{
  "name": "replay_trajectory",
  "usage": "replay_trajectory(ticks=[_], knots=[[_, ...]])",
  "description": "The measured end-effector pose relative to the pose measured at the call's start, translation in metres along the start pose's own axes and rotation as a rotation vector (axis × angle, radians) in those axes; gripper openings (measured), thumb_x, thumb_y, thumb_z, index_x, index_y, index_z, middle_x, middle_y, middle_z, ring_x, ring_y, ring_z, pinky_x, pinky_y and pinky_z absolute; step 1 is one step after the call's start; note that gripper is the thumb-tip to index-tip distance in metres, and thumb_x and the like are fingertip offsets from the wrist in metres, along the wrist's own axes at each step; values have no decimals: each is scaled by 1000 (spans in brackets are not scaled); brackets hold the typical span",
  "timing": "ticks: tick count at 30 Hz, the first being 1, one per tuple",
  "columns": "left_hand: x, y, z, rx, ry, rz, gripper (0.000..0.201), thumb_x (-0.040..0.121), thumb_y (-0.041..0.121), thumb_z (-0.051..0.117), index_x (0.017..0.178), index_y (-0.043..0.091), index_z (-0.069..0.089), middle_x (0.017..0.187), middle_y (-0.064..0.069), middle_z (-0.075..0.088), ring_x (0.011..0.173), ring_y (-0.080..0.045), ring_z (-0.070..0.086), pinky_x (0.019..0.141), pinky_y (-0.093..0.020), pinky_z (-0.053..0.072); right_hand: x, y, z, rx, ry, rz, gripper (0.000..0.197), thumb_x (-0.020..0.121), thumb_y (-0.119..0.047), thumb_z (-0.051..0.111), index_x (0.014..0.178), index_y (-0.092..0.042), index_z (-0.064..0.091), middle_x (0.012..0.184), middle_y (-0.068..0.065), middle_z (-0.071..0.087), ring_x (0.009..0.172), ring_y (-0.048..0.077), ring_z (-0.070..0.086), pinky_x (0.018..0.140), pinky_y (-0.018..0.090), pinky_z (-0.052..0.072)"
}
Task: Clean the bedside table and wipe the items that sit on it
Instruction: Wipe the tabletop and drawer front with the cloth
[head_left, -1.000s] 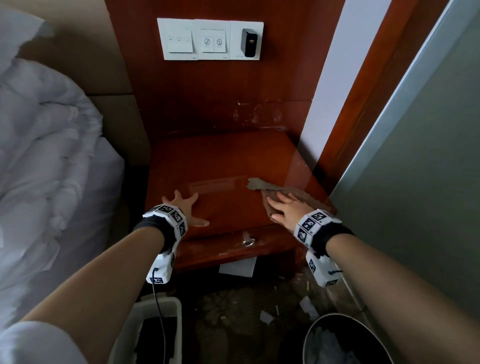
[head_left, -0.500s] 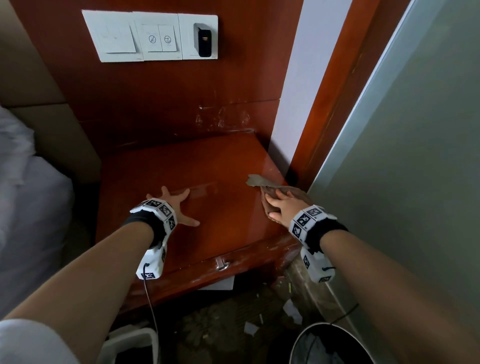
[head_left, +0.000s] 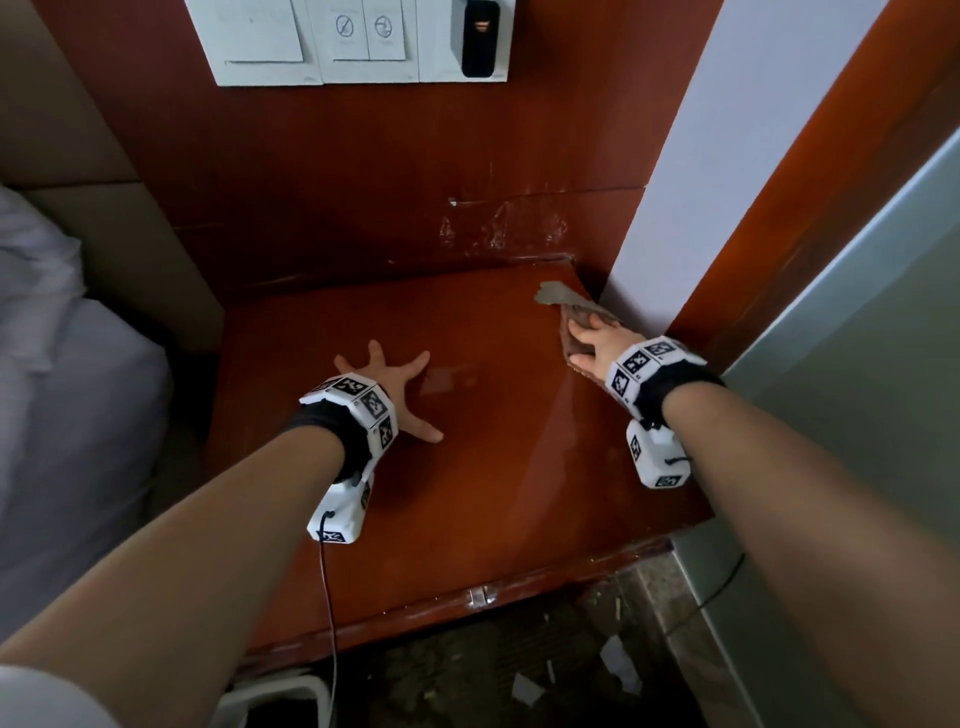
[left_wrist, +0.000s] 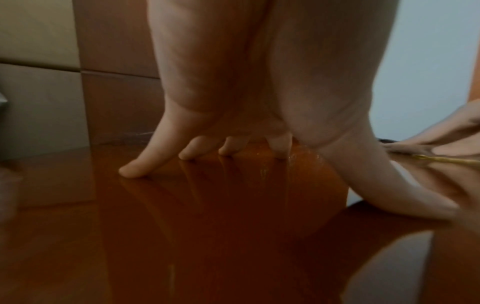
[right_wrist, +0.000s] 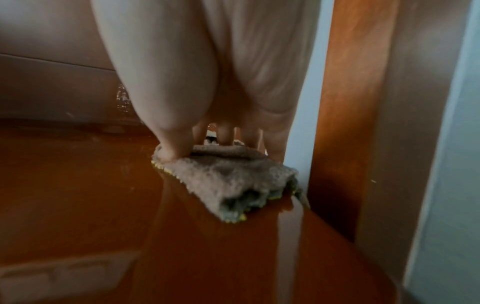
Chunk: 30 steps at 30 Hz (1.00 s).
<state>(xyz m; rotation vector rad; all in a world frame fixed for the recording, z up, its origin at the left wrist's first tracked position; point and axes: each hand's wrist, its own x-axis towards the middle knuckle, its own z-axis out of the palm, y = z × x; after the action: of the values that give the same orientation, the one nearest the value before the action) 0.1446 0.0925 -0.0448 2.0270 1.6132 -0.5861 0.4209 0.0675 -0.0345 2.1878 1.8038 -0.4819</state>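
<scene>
Overhead, the head view shows the bedside table (head_left: 467, 467) whole: the left hand (head_left: 397, 392) lies splayed and flat mid-top, holding nothing; the right hand (head_left: 597, 343) presses a grey cloth (head_left: 558, 299) at the far right corner, against the white wall strip (head_left: 675, 156). The switch panel (head_left: 311, 41) is cut off above.

The left wrist view adds fingertips (left_wrist: 130, 171) touching the glossy top.

The right wrist view alone shows the cloth's yellow edging (right_wrist: 231, 221); fingers extended on it, blurred.
</scene>
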Motion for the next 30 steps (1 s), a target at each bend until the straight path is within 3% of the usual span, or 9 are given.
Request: replay_trajectory(ticks=[11, 18, 22, 27, 30], knots=[[12, 1, -7, -72, -21, 17, 118, 58, 64, 75, 141, 54, -8, 154, -6, -28, 136, -53, -21, 104, -73, 16, 93, -18, -39, -43, 43, -8, 58, 100, -33, 39, 151, -20, 14, 159, 13, 11, 145, 35, 17, 116, 38, 20], [15, 3, -10, -76, -35, 14, 119, 57, 63, 76, 140, 55, -9, 153, -4, -30, 136, -52, -22, 104, -73, 17, 103, -25, -43, -48, 83, -23, 54, 98, -35, 43, 147, -18, 28, 150, 15, 33, 136, 35, 35, 110, 37, 29], [15, 3, -12, -62, -37, 7, 120, 57, 62, 76, 140, 55, -10, 153, -5, -30, 136, -53, -22, 104, -74, 17, 86, -57, -44, -88, 128, -204, 42, 96, -26, 47, 137, -17, 41, 136, 16, 49, 122, 36, 47, 101, 35, 34], [14, 5, -13, -57, -34, -1, 119, 58, 62, 75, 141, 55, -10, 154, -5, -29, 136, -52, -21, 104, -73, 17, 76, -120, -38, -138, 113, -365, 43, 96, -22, 45, 139, -17, 39, 137, 14, 46, 126, 35, 42, 105, 35, 29], [12, 7, -14, -46, -33, -6, 118, 60, 62, 75, 142, 53, -9, 154, -6, -28, 136, -53, -20, 106, -72, 14, 75, -141, -35, -176, 54, -392, 51, 100, -28, 37, 148, -19, 23, 150, 13, 29, 138, 36, 24, 112, 42, 20]])
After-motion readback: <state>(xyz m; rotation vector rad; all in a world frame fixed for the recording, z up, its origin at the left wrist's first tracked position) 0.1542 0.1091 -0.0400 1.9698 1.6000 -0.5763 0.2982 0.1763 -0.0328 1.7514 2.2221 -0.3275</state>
